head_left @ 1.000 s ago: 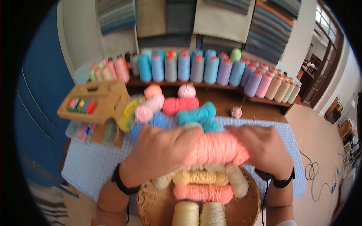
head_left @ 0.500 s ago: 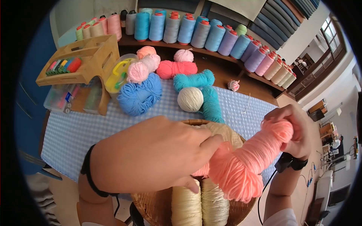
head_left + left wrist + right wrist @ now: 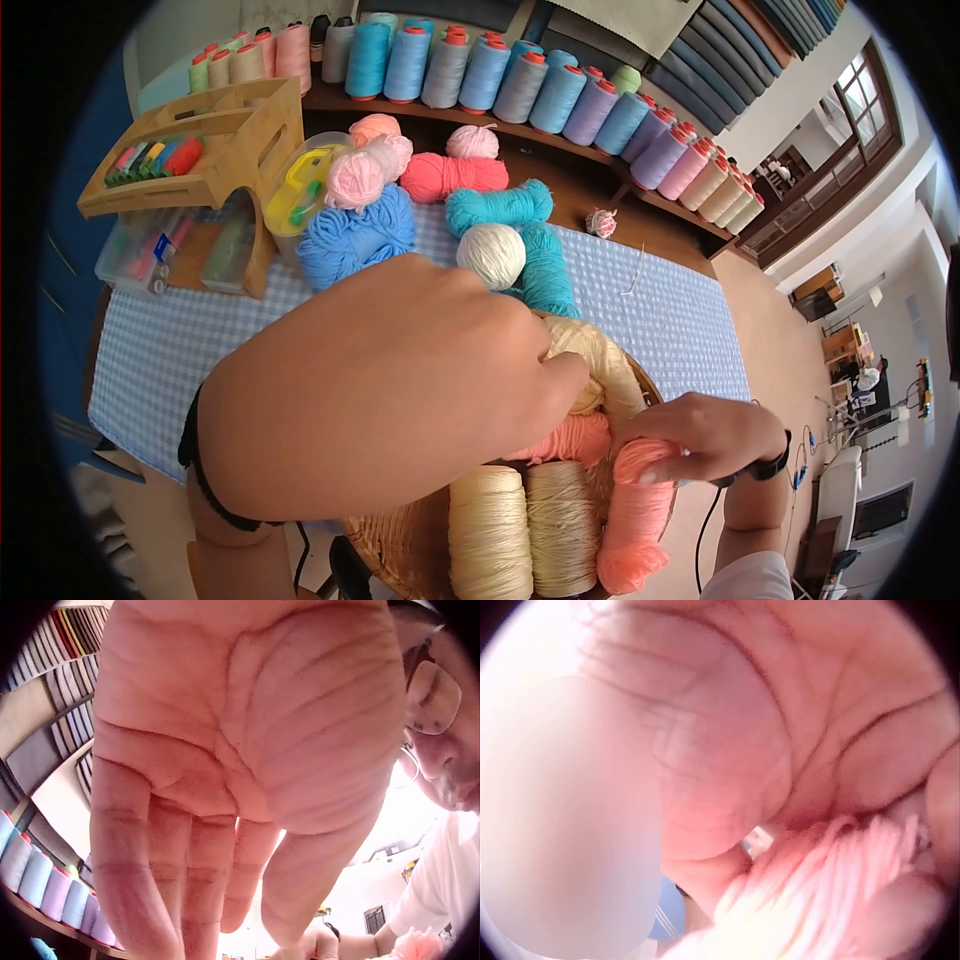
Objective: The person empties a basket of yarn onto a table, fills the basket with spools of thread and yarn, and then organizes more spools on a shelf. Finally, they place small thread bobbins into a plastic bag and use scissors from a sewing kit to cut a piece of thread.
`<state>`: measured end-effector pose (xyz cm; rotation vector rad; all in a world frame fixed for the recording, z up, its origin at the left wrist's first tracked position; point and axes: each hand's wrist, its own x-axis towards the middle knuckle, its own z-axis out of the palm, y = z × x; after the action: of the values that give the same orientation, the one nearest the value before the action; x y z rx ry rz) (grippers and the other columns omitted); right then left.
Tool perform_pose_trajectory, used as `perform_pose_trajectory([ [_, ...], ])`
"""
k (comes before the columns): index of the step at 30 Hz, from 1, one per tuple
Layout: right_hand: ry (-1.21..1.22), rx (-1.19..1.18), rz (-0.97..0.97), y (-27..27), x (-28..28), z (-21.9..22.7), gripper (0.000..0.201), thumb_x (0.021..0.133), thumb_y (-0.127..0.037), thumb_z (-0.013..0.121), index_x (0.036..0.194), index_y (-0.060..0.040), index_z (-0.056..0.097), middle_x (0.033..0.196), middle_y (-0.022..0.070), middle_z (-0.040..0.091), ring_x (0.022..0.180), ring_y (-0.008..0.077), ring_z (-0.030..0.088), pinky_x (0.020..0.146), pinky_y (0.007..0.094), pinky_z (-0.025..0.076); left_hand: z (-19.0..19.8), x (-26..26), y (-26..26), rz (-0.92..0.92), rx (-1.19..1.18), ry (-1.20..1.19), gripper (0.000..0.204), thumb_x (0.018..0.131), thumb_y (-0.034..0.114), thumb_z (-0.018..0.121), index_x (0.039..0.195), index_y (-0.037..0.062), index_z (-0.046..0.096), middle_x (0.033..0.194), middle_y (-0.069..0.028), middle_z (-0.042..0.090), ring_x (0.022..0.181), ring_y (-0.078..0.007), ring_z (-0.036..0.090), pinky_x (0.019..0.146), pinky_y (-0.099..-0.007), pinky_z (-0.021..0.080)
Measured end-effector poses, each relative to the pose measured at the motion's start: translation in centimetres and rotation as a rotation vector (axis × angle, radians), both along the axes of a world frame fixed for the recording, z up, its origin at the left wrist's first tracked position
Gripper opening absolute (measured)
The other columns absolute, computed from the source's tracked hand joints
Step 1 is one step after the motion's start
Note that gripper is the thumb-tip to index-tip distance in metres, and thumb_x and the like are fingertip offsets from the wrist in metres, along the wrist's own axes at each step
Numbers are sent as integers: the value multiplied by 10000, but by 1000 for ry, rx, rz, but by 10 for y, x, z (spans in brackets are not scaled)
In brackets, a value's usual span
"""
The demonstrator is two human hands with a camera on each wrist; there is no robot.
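Note:
My right hand (image 3: 705, 437) grips the top end of a coral yarn skein (image 3: 636, 515), which stands at the right side of a round wicker basket (image 3: 385, 535). In the right wrist view the fingers curl round the yarn (image 3: 802, 900). Over the basket's left part reaches my left hand (image 3: 400, 375), holding nothing; the left wrist view shows its palm (image 3: 247, 727) bare with the fingers fairly straight. Beside the skein are two cream cones (image 3: 490, 535), and behind them another coral skein (image 3: 570, 440) and cream yarn (image 3: 600, 360).
Behind the basket on the checked cloth (image 3: 660, 310) lie a white ball (image 3: 491, 256), teal skeins (image 3: 545, 270), blue yarn (image 3: 358, 237) and pink yarn. A wooden caddy (image 3: 190, 150) stands at the left. Thread cones (image 3: 560, 100) line the shelf.
The coral skein has moved from above the basket down to its right side, turning more upright, with my right hand on it. My left hand has come off it.

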<state>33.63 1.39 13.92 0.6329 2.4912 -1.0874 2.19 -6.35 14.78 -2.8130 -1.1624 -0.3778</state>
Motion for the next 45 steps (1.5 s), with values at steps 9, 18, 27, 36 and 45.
perform_pose_trajectory([
  [9, -51, 542, -144, -64, -5, 24, 541, 803, -392, 796, 1230, -103, 633, 1253, 139, 574, 833, 285, 713, 673, 405, 594, -2, -1, 1, 15, -218, 49, 323, 855, 261, 694, 1153, 142, 664, 820, -36, 672, 730, -253, 695, 583, -389, 541],
  [18, 92, 680, 221, -74, 14, 14, 533, 784, -468, 751, 1209, -151, 695, 1319, 133, 544, 1176, 302, 600, 830, 383, 580, -28, 22, 1, -126, -465, 4, 218, 863, 226, 679, 1022, 78, 681, 939, -75, 626, 972, -273, 653, 784, -417, 544],
  [27, 176, 679, 230, -80, 3, -5, 520, 766, -420, 800, 1061, -4, 697, 1200, 199, 572, 1046, 363, 630, 791, 402, 600, -49, 32, -5, -171, -429, 63, 320, 782, 277, 762, 959, 23, 678, 1067, -88, 559, 1044, -251, 597, 797, -393, 542],
  [36, 215, 695, 281, -80, 5, -30, 407, 700, -265, 761, 938, 55, 679, 1167, 247, 609, 1015, 358, 638, 704, 342, 610, -40, 41, -5, -138, -472, 160, 355, 751, 291, 783, 927, 1, 676, 1089, -94, 557, 1068, -256, 587, 773, -369, 556],
  [45, 127, 891, 293, -88, 11, -36, 292, 753, -185, 697, 951, 30, 697, 1125, 200, 667, 1000, 331, 674, 688, 310, 606, -39, 41, -4, -130, -473, 191, 396, 733, 315, 784, 934, -8, 672, 1087, -99, 557, 1088, -261, 582, 806, -377, 550],
])
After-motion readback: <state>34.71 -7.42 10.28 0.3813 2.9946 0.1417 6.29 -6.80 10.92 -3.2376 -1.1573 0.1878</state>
